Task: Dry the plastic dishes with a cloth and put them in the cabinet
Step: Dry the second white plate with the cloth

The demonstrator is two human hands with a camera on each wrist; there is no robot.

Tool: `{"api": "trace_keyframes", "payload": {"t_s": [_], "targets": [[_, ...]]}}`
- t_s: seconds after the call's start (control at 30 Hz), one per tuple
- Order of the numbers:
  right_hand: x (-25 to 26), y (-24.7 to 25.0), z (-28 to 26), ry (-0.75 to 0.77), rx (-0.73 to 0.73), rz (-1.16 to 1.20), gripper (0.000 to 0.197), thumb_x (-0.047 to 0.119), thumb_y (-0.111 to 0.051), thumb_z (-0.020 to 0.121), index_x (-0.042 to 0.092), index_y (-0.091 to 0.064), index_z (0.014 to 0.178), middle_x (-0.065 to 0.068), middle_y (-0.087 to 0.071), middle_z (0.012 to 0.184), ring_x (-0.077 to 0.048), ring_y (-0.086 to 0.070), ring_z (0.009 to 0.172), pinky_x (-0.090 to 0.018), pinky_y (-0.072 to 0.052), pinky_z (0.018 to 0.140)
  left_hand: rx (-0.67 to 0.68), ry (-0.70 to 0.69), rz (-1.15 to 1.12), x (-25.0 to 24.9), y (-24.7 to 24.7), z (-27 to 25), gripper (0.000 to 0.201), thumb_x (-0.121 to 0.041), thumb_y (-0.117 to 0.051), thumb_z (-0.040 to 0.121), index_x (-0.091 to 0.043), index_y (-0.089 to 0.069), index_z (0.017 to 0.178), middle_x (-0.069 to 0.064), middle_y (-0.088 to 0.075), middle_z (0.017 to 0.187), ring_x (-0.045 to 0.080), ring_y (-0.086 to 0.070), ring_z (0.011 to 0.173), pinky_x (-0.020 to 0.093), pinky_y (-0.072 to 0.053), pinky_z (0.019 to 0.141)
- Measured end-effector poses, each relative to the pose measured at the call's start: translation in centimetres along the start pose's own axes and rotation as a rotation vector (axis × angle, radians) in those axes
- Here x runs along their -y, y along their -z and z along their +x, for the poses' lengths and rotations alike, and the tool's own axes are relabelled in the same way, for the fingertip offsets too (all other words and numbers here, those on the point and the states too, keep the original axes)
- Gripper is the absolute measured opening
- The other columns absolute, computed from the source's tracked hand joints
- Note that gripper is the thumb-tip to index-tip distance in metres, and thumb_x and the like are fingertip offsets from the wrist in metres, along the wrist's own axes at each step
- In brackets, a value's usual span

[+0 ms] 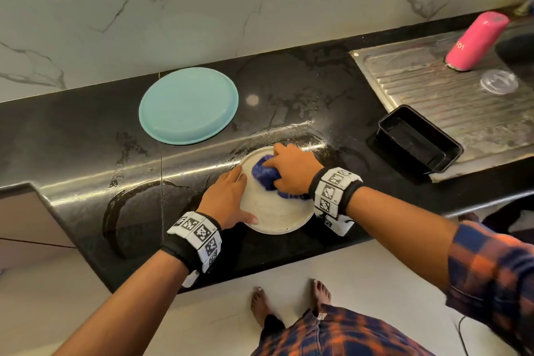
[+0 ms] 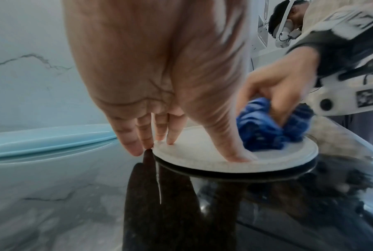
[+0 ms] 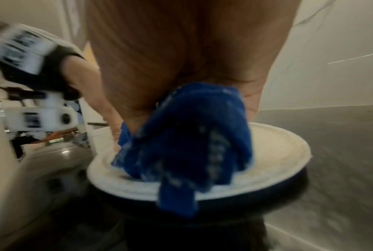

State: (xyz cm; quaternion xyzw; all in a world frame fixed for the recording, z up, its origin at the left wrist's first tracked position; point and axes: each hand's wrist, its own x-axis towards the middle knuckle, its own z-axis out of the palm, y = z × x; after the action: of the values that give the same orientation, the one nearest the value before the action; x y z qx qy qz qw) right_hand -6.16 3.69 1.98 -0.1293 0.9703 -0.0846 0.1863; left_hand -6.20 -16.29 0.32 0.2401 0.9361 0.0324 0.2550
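Altogether two plates (image 1: 274, 211) (image 1: 187, 105), one cloth (image 1: 264, 173)

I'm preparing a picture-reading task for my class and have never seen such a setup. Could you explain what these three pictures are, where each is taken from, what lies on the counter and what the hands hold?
No machine here: a person wears one camera on the head and one on each wrist. The wide picture is the head view; the two close ones look along each hand. The left hand rests straight-fingered on a white plate; the right hand grips a blue cloth on it. The black counter bears a turquoise plate and a black tray; a pink bottle is on the draining board.
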Motion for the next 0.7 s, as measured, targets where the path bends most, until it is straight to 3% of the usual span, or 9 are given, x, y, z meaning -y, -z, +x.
{"api": "trace_keyframes", "payload": {"t_s": [0.17, 0.33, 0.43, 0.5, 0.6, 0.7], "targets": [[-0.6, -1.8, -4.4, 0.274, 0.218, -0.091, 0.055, 0.033, -0.067, 0.084, 0.039, -0.056, 0.137, -0.001, -0.044, 0.121, -0.023, -0.046, 0.106, -0.04, -0.048, 0.083, 0.001, -0.013, -0.043, 0.0, -0.4, -0.2, 0.12, -0.059, -0.078, 0.072, -0.011, -0.011, 0.158, 0.003, 0.0, 0.166, 0.025, -0.011, 0.151, 0.035, -0.015, 0.121], [-2.1, 0.5, -0.3, 0.018, 0.048, -0.007, 0.05, 0.032, -0.072, 0.077, 0.043, -0.063, 0.125, 0.0, -0.044, 0.103, -0.028, -0.051, 0.103, -0.04, -0.048, 0.074, -0.006, -0.004, -0.065, -0.6, 0.0, -0.1, 0.116, -0.057, -0.08, 0.07, -0.01, -0.017, 0.156, 0.005, -0.003, 0.166, 0.026, -0.014, 0.15, 0.035, -0.018, 0.119], [-1.3, 0.3, 0.7, -0.044, -0.01, -0.043, 0.045, 0.033, -0.068, 0.084, 0.037, -0.062, 0.128, -0.004, -0.044, 0.11, -0.03, -0.047, 0.109, -0.038, -0.041, 0.074, -0.028, 0.0, -0.12, -0.5, 0.1, -0.3, 0.115, -0.053, -0.082, 0.07, -0.012, -0.018, 0.156, 0.003, -0.007, 0.166, 0.025, -0.018, 0.148, 0.035, -0.021, 0.118], [-0.1, -0.9, -0.5, 0.041, 0.02, -0.04, 0.048, 0.032, -0.071, 0.08, 0.038, -0.062, 0.127, -0.004, -0.044, 0.113, -0.028, -0.047, 0.106, -0.038, -0.045, 0.076, -0.035, -0.006, -0.126, -0.3, 0.1, -0.4, 0.118, -0.052, -0.083, 0.07, -0.012, -0.014, 0.157, 0.003, -0.008, 0.166, 0.026, -0.019, 0.148, 0.035, -0.021, 0.119], [1.0, -2.8, -3.5, 0.311, 0.157, -0.145, 0.054, 0.037, -0.07, 0.081, 0.043, -0.057, 0.133, 0.0, -0.046, 0.117, -0.024, -0.046, 0.102, -0.04, -0.05, 0.078, -0.05, -0.024, -0.089, -0.3, -0.2, -0.4, 0.122, -0.053, -0.082, 0.07, -0.01, -0.009, 0.157, 0.005, -0.007, 0.166, 0.026, -0.021, 0.147, 0.033, -0.021, 0.119], [0.0, -1.5, -3.3, 0.313, 0.174, -0.189, 0.05, 0.037, -0.068, 0.083, 0.045, -0.059, 0.132, 0.001, -0.048, 0.117, -0.022, -0.046, 0.103, -0.038, -0.048, 0.073, -0.021, -0.016, -0.063, -0.5, -0.5, -0.4, 0.123, -0.056, -0.081, 0.07, -0.007, -0.01, 0.157, 0.006, -0.004, 0.166, 0.026, -0.018, 0.148, 0.035, -0.021, 0.12]]}}
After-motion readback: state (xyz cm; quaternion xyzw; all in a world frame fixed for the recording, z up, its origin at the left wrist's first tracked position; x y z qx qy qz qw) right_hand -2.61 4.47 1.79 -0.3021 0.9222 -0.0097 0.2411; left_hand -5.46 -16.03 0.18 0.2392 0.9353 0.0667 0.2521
